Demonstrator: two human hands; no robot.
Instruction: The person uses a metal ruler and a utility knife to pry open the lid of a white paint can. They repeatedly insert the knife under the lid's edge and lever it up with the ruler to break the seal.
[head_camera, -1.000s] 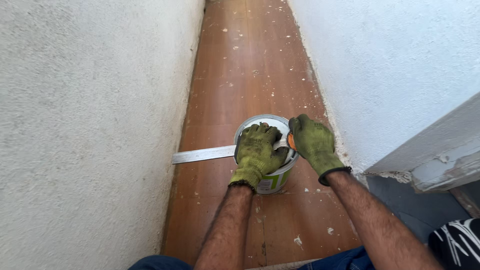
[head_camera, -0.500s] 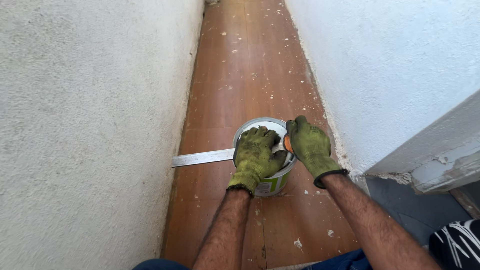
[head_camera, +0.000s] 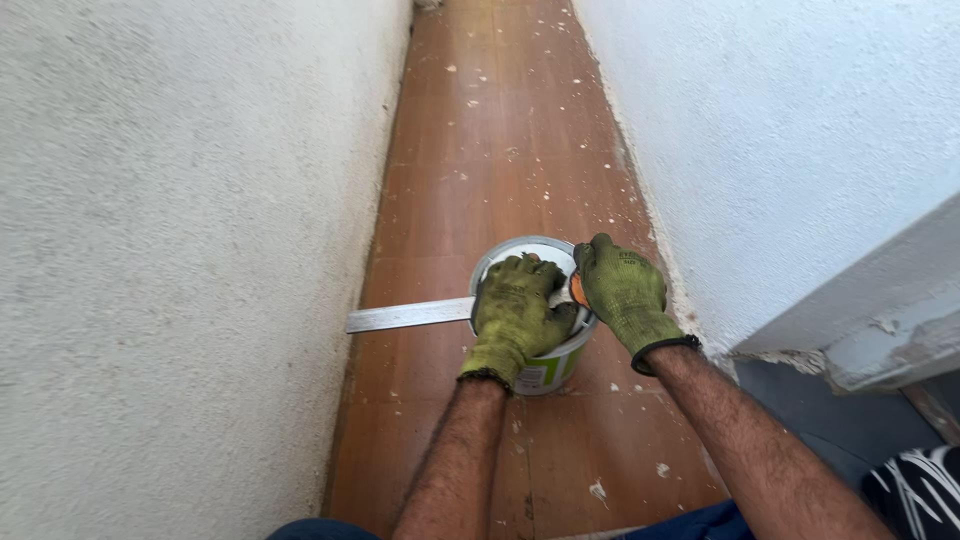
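Between two walls: tub on tiled floor.
Left hand grips metal blade; right hand clasps an orange handle (best kept level, tub steadied).

Both gloved hands, left hand and right hand, curl downward, forearms bare.

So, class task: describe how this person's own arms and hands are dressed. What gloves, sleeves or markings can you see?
Both hands wear knitted work gloves in a worn yellow-green, smudged with dirt. The left glove ends in a ribbed cuff of the same green; the right glove has a dark band edging its cuff and faint darker print on the back. The forearms are bare and hairy, with no sleeves, watch or jewellery showing.
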